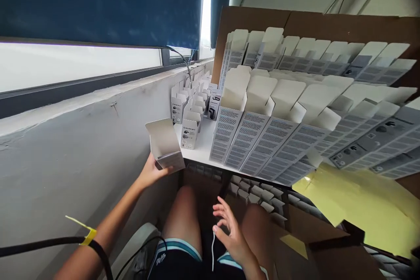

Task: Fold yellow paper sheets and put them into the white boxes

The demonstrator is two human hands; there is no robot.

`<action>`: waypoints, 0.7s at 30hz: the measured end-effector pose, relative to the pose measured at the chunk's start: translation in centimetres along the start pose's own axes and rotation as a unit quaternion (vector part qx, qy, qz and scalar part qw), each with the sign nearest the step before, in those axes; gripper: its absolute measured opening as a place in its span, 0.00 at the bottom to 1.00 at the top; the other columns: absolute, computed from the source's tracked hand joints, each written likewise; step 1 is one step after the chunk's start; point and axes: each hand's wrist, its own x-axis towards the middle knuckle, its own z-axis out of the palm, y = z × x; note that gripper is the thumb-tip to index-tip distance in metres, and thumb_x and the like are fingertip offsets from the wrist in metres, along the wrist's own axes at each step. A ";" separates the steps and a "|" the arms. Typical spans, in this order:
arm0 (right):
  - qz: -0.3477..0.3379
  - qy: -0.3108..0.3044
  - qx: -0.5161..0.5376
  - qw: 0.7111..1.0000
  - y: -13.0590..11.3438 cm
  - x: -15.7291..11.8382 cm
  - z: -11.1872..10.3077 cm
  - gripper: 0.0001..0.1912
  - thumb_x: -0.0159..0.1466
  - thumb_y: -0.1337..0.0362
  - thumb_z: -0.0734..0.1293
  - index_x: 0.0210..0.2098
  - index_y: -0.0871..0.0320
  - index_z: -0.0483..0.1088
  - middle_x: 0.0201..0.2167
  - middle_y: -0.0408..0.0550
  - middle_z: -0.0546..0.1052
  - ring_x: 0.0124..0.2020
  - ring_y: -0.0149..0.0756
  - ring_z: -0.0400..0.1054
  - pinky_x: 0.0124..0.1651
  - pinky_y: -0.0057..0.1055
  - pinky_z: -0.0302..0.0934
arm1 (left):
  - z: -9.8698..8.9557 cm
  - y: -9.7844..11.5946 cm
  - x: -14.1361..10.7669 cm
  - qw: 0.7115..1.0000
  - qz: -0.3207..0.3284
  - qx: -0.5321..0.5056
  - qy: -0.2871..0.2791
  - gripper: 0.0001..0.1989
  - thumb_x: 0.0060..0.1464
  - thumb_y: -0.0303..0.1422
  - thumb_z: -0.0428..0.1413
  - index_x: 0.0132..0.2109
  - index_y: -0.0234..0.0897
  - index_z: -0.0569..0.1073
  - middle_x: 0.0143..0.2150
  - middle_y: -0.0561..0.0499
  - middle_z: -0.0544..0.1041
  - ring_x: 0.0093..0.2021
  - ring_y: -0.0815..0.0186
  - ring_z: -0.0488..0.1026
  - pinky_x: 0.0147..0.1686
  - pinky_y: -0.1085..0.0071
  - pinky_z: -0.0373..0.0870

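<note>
My left hand (156,171) grips a small white carton (166,142) near the wall, thumb on its side and fingers around its far edge. The carton's top flap stands up, and its inside faces me. Over my lap hovers my right hand (228,228), fingers apart and bent a little, with nothing in it. A thin white cord (213,251) hangs just below that hand's thumb. Close to the held carton, a printed open-topped carton (190,133) stands upright on the white table (204,145).
Rows of tall open cartons (244,129) fill the table's right side, with brown cardboard (348,26) behind. Yellow paper (357,197) lies at the right. More cartons (256,193) sit below the tabletop. A wall (75,153) bounds the left, where a black cable (42,245) crosses my arm.
</note>
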 end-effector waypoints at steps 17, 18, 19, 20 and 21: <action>0.136 0.117 0.071 0.981 6.9 0.3 -2.8 0.42 0.50 0.43 0.73 0.59 0.56 0.66 0.43 0.55 0.73 0.35 0.36 0.70 0.36 0.30 0.64 | 1.3 -4.6 18.5 0.986 -0.059 0.088 0.130 0.41 0.36 0.30 0.70 0.56 0.34 0.59 0.59 0.36 0.69 0.61 0.47 0.68 0.61 0.52 0.66; 0.141 0.119 0.069 0.980 6.9 0.5 -2.8 0.43 0.49 0.43 0.73 0.59 0.57 0.67 0.43 0.55 0.73 0.35 0.36 0.70 0.35 0.30 0.63 | 1.9 -5.0 18.6 0.980 -0.063 0.104 0.155 0.43 0.35 0.32 0.71 0.57 0.34 0.58 0.59 0.35 0.68 0.62 0.45 0.66 0.62 0.51 0.64; 0.149 0.119 0.068 0.979 6.8 0.7 -2.9 0.43 0.48 0.43 0.74 0.59 0.56 0.67 0.43 0.55 0.73 0.34 0.36 0.70 0.34 0.30 0.63 | 2.4 -5.5 18.8 0.975 -0.067 0.118 0.175 0.44 0.35 0.33 0.72 0.57 0.33 0.57 0.60 0.34 0.66 0.63 0.44 0.65 0.62 0.50 0.63; 0.159 0.114 0.069 0.978 6.7 0.9 -3.0 0.43 0.47 0.44 0.74 0.59 0.56 0.68 0.42 0.55 0.73 0.34 0.36 0.70 0.34 0.30 0.64 | 3.0 -5.9 18.9 0.971 -0.069 0.129 0.189 0.45 0.35 0.34 0.72 0.57 0.33 0.56 0.61 0.33 0.65 0.64 0.44 0.64 0.63 0.50 0.62; 0.170 0.103 0.073 0.977 6.5 1.2 -3.1 0.43 0.46 0.45 0.75 0.59 0.56 0.69 0.41 0.54 0.73 0.33 0.36 0.70 0.35 0.31 0.65 | 3.5 -6.3 19.1 0.968 -0.071 0.136 0.199 0.46 0.36 0.35 0.72 0.58 0.32 0.55 0.62 0.32 0.64 0.65 0.45 0.63 0.63 0.51 0.62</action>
